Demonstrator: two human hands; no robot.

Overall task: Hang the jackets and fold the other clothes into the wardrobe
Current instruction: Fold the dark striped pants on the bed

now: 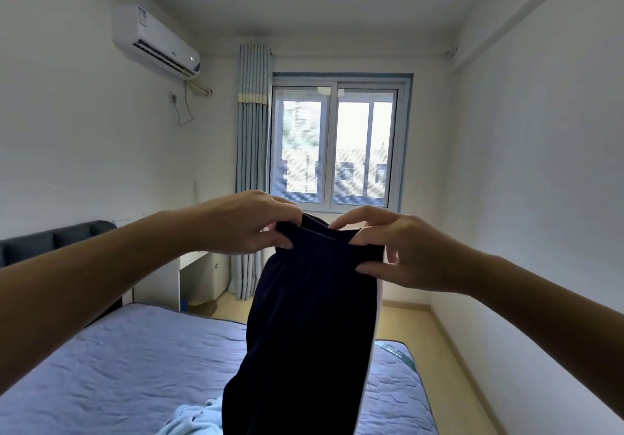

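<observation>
We hold a dark navy fabric garment with a thin white stripe down one side up in front of us by its top edge. Our left hand pinches the left end of that edge between thumb and curled fingers. Our right hand pinches the right end, fingers and thumb also curled onto the cloth. The two hands are near each other, with a short span of doubled edge stretched between them. From the grip the cloth hangs straight down, widens below our hands and runs out of the bottom of the view, so we cannot tell what kind of garment it is. Below the grip, behind the hanging cloth, lies a lilac quilted mattress. On it, below and left of our left hand, a crumpled pale blue soft garment lies just beside the navy cloth's lower part. Beyond the grip, above our knuckles, stands a white-framed window with a blue surround, with a pale blue striped curtain gathered to its left. Up and left of the left hand a white wall-mounted air conditioner is fixed. Near our left forearm are a dark padded headboard and a white desk.
</observation>
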